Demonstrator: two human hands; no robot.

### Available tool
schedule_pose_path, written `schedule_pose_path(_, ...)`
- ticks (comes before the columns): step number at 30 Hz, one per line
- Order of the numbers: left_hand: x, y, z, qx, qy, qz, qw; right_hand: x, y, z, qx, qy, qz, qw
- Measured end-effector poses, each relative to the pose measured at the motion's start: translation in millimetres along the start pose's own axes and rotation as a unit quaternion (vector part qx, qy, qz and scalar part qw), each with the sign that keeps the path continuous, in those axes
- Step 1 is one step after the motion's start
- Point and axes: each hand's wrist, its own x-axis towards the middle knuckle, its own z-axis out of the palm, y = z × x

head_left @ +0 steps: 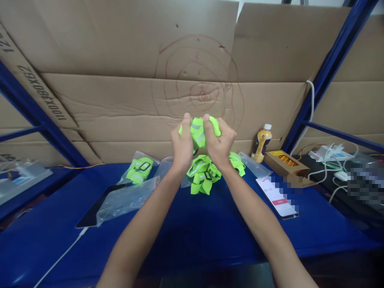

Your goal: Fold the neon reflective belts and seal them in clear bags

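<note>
Raised over the blue shelf, my left hand and my right hand both grip a neon-yellow reflective strap. It is bunched between them, with grey reflective bands showing and an end sticking out past my right thumb. Both thumbs point up and the fingers are curled around the fabric. Below and behind my hands lies a loose heap of similar neon straps with black buckles. A bundled strap in a clear bag rests to the left of them.
Flat clear plastic bags partly cover a dark tablet with a white cable. At right are a phone, a drink bottle, an open cardboard box and tangled cables. Cardboard walls the back between blue posts.
</note>
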Motion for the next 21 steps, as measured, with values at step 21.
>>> schedule_pose_path(21, 3.7, 13.6, -16.1, 0.182, 0.090, 0.119, 0.972, 11.3, 6.1, 3.0, 0.010, -0.144, -0.082, 0.986)
